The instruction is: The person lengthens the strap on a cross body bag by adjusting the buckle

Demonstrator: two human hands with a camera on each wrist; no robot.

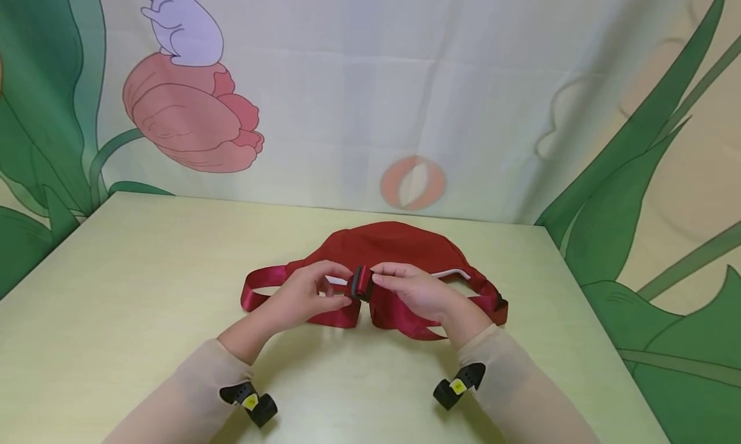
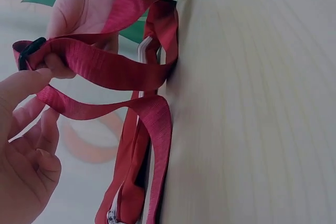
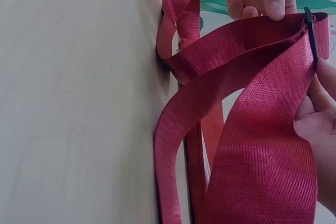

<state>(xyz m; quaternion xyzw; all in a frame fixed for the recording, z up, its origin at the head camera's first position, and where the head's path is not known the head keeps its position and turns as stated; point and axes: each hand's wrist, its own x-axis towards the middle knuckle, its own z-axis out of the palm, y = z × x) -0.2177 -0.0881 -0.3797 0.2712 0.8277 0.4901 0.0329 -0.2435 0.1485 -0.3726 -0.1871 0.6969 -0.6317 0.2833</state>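
A red waist bag (image 1: 388, 244) lies on the table, its glossy red strap (image 3: 262, 145) looped in front. Between the two hands, a black slider buckle (image 3: 311, 35) is raised with strap threaded through it. My left hand (image 1: 303, 293) pinches the strap beside the buckle with thumb and fingertips; its other fingers are loosely bent. From the other side, my right hand (image 1: 417, 289) pinches the buckle's edge and the strap fold there. In the left wrist view, part of the right hand (image 2: 86, 6) is hidden behind the strap.
The pale wooden table (image 1: 145, 270) extends around the bag. Behind it hangs a printed curtain (image 1: 324, 109) with plants and a flower. A white-edged zipper (image 1: 454, 273) runs along the bag, partly covered by the hands.
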